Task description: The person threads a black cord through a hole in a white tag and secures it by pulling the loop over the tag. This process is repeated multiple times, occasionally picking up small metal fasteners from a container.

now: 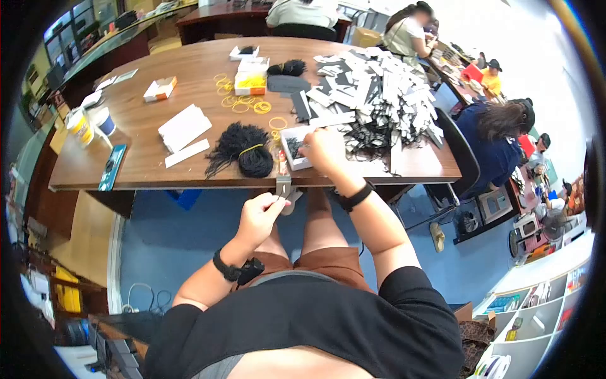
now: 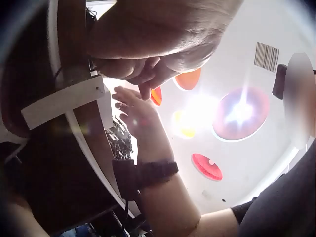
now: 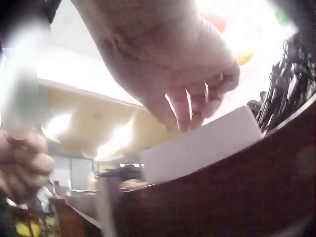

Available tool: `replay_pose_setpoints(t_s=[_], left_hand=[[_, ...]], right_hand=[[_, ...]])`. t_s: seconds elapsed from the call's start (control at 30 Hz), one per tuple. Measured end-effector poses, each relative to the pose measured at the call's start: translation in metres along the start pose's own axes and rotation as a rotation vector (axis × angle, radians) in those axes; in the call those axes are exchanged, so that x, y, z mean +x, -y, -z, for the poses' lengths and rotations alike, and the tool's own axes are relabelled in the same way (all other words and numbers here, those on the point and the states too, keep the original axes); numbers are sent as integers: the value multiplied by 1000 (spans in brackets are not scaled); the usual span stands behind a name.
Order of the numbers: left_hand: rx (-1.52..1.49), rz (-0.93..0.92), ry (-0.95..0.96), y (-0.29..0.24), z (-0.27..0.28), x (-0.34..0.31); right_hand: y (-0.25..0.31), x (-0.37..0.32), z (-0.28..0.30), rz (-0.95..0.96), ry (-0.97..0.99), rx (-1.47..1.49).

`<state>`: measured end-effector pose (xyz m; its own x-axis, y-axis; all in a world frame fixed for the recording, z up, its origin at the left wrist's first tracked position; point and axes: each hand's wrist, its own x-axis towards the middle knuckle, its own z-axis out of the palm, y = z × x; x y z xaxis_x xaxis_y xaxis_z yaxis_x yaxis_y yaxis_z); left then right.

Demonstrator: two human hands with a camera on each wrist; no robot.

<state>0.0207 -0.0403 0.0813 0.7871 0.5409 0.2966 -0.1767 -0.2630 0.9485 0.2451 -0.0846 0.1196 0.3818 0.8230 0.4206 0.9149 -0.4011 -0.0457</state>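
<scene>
Just off the table's front edge, my left hand (image 1: 257,218) pinches a thin black cord (image 1: 278,201) between thumb and finger. It is right below a metal bracket (image 1: 284,184) that juts from the edge; the left wrist view shows this bracket (image 2: 64,102) as a pale flat strip with a small hole. My right hand (image 1: 325,151) reaches over a white box (image 1: 303,163) with small dark pieces (image 1: 293,146) inside. In the right wrist view its fingers (image 3: 183,111) dip behind the box wall (image 3: 202,145), so the fingertips are hidden; I cannot tell whether they hold a piece.
A bundle of black cords (image 1: 255,161) lies left of the box. To the right spreads a large heap of white and black tags (image 1: 379,88). Yellow rubber bands (image 1: 262,107), white cards (image 1: 184,127), a teal phone-like object (image 1: 113,167) and cups (image 1: 105,121) share the table.
</scene>
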Motion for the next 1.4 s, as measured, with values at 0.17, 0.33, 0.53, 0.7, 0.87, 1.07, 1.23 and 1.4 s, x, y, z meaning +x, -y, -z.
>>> replay_pose_setpoints(t_s=[0.17,0.33,0.53,0.7,0.87,1.07,1.23,1.4], left_hand=[[36,-6,-27,-8,4,-2],[21,-58,-82,-4,6,3],[-25,-75,-187,-15,11,6],[-130,-79,-140,-18,11,4],[31,-162,-104,-32,7,-1],[14,-191,-99,-35,3,-3],[8,-254,-104,-32,1,-2],[-8,-216,-86,-31,1,-3]], right_hand=[[-1,11,-22,19,17,-100],[2,2,-17,9,-120,-123],[26,-37,29,-242,-213,912],[46,-81,51,-509,423,2016],[53,-89,60,-456,513,2081],[47,-88,61,-449,539,2076],[46,-88,59,-446,620,2097],[50,-90,56,-503,662,2072]])
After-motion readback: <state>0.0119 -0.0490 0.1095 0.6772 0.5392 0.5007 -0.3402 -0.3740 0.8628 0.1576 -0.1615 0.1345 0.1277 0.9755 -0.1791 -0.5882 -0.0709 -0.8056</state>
